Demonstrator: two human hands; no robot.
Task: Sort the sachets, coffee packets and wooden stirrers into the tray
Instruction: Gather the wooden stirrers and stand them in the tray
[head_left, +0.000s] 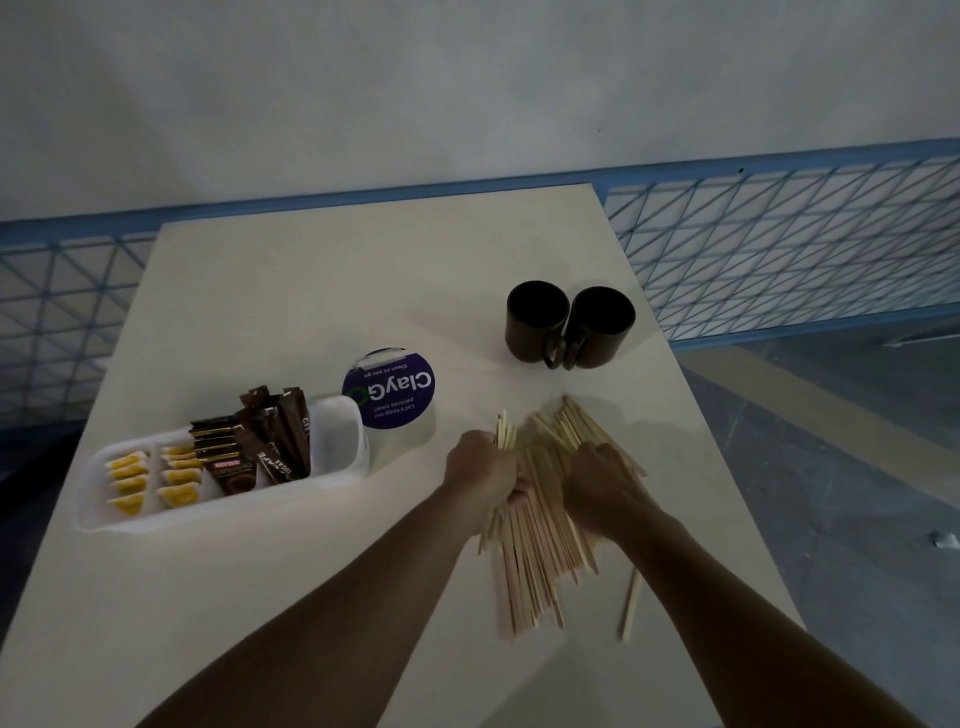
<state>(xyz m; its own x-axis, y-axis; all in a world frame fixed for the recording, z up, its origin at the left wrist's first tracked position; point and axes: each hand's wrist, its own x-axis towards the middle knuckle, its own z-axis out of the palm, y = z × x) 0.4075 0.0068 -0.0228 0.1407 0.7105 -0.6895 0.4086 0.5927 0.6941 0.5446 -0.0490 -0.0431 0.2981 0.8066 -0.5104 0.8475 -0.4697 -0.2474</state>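
A loose heap of wooden stirrers (540, 551) lies on the white table at the right. My left hand (480, 467) grips a bunch of them from the left side. On the heap's right side my right hand (602, 478) presses down with curled fingers. One stray stirrer (630, 605) lies apart to the right. A white compartment tray (337, 447) stands to the left. It holds yellow sachets (150, 475) in its left compartments and brown coffee packets (254, 447) in the middle; its right end compartment shows white.
Two dark mugs (569, 325) stand behind the stirrers. A round purple-and-white "ClayGo" sign (388, 391) sits beside the tray's right end. The table's right edge (717, 441) drops to a grey floor; blue mesh fencing (779, 249) runs behind.
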